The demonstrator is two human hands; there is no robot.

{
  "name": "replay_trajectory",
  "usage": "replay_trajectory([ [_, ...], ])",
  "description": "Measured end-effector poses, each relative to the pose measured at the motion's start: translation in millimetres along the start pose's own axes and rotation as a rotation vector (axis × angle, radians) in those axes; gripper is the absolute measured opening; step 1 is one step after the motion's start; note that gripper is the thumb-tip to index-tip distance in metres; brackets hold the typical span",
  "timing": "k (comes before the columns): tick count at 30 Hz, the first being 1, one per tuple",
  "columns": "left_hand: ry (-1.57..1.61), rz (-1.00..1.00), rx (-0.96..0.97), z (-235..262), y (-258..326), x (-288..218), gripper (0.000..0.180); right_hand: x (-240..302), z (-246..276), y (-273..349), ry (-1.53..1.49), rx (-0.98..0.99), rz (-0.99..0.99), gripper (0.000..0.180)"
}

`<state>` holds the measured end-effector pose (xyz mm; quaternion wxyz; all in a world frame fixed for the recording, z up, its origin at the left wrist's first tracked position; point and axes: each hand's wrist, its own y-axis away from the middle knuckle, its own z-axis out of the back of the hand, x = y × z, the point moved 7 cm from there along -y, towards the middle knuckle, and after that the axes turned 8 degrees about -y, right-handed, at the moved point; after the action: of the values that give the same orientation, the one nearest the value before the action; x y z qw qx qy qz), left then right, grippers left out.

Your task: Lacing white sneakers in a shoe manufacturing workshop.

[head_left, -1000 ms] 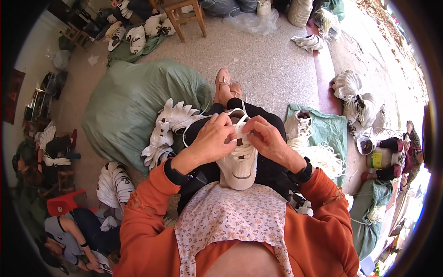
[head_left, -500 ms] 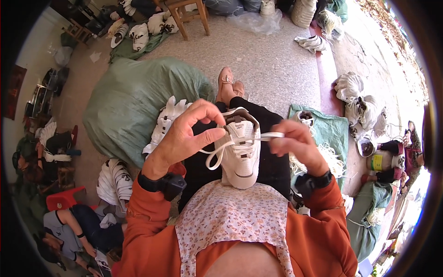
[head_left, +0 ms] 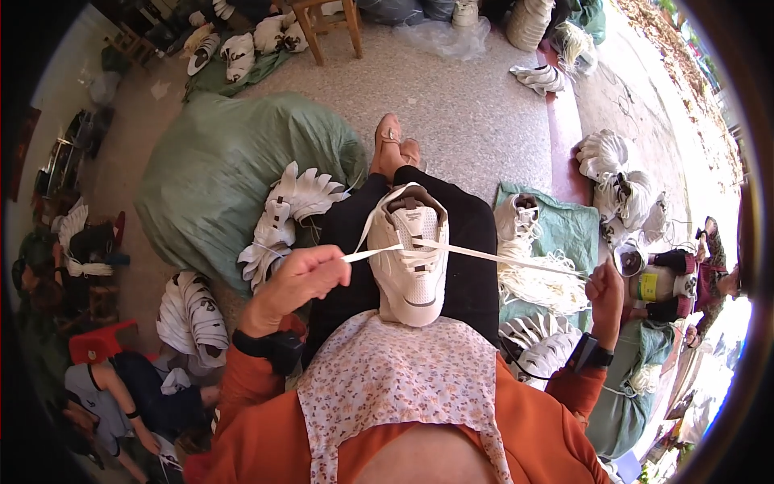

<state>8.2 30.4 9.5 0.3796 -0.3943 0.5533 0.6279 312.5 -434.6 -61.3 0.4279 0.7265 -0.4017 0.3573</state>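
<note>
A white sneaker upper point(head_left: 413, 282) rests on my lap, its toe toward me and its dark-lined opening away from me. White lace runs through the lower eyelets. Closed around the lace's left part point(head_left: 372, 254) is my left hand point(head_left: 302, 282), just left of the shoe. My right hand point(head_left: 605, 292) is far out to the right, fingers closed on the lace's right part point(head_left: 508, 260), which stretches straight across from the shoe. A loose loop of lace stands along the shoe's left side.
To the left lie a big green sack point(head_left: 234, 177) and stacked white shoe uppers point(head_left: 192, 319). On my right, a bundle of white laces point(head_left: 544, 282) sits on green cloth point(head_left: 564, 230), with more uppers point(head_left: 536, 343) nearer me. Another person point(head_left: 133, 395) works at lower left.
My hands have moved apart from above the shoe, the right one far out to the right. The lace between them is now drawn out straight.
</note>
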Motion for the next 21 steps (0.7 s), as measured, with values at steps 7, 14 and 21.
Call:
replay_trajectory([
  [7,0.441,-0.583,-0.48,95.8,124.2,-42.7,0.04,11.1,-89.4,-24.8,0.266,0.145,0.055,0.036],
  [14,0.63,-1.033,-0.635,97.3,219.8,-94.8,0.026,61.5,-315.0,-18.7,0.628,0.764,0.343,0.037],
  [21,0.893,-1.168,-0.066,55.8,221.0,-147.7,0.03,92.9,-485.9,166.7,-0.065,1.711,0.593,0.041],
])
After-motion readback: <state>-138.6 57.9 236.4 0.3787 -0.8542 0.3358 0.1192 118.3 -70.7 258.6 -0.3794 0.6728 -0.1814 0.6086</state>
